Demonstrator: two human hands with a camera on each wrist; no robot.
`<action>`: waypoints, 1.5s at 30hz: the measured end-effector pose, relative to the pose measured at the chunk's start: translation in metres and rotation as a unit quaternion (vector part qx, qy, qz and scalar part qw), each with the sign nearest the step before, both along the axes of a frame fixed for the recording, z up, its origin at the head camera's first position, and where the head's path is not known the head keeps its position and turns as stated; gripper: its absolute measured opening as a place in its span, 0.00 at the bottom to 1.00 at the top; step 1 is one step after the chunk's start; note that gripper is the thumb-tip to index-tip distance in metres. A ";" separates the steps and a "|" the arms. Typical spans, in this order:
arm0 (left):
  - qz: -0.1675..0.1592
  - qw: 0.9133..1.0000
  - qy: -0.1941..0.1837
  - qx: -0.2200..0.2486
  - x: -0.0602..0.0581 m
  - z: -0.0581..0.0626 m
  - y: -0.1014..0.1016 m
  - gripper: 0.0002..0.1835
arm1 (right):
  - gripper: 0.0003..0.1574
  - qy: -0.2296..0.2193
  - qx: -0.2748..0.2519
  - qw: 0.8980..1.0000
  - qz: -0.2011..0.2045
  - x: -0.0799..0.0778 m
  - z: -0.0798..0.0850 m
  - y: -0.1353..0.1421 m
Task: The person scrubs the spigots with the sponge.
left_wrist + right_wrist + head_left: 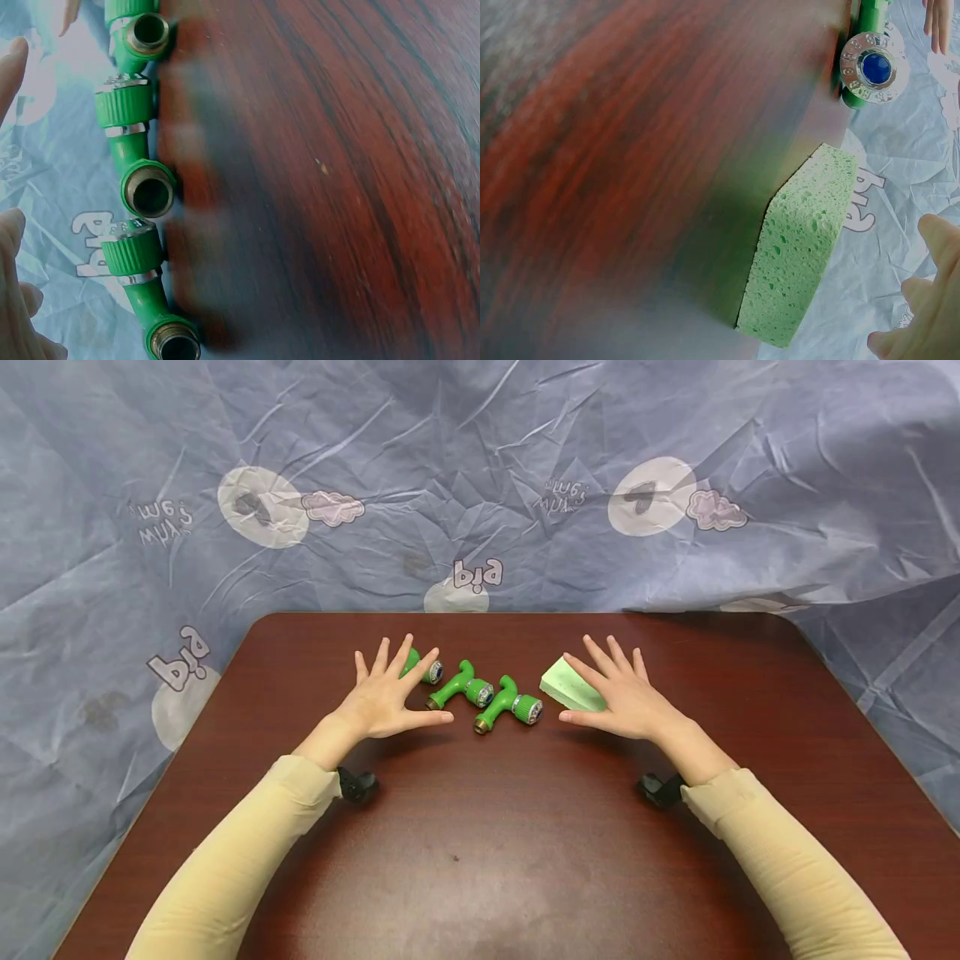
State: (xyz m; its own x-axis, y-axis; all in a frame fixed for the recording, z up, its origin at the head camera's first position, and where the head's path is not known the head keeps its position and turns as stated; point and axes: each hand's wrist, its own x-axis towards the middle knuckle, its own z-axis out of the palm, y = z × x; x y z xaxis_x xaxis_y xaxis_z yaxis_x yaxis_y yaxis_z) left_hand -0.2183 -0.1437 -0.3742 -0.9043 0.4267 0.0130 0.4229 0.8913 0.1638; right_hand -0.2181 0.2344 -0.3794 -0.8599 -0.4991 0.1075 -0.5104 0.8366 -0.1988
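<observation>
Three green faucets lie in a slanted row on the table, each with a brass threaded end and a ribbed knob with a silver, blue-centred cap. The left faucet (432, 672) is partly hidden behind my left hand (385, 697), whose fingers are spread and hold nothing. Beside it are the middle faucet (459, 684) and the right faucet (509, 704). A light green sponge (799, 247) lies to their right, its pores plain in the right wrist view. Over the sponge's right part spreads my right hand (626, 693), fingers apart and gripping nothing.
The dark reddish-brown table (465, 843) has rounded far corners. Behind it hangs a crumpled grey-blue sheet (420, 460) with printed letters and pale ovals. A black wrist camera (358, 785) sits on the left wrist and another wrist camera (660, 790) on the right.
</observation>
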 end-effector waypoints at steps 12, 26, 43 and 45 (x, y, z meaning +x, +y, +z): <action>0.009 0.986 -0.027 0.164 0.007 -0.011 0.006 0.51 | 0.56 -0.016 -0.039 0.999 -0.015 0.001 -0.002 0.000; 0.097 0.917 0.049 0.384 0.014 -0.036 0.014 0.33 | 0.56 -0.024 -0.169 0.983 -0.072 0.006 -0.015 0.004; 0.208 0.883 0.040 0.419 0.022 -0.062 0.035 0.22 | 0.57 -0.073 -0.295 0.949 -0.088 0.009 -0.041 0.016; 0.209 0.889 0.054 0.405 0.022 -0.064 0.038 0.22 | 0.58 -0.077 -0.290 0.950 -0.087 0.008 -0.045 0.018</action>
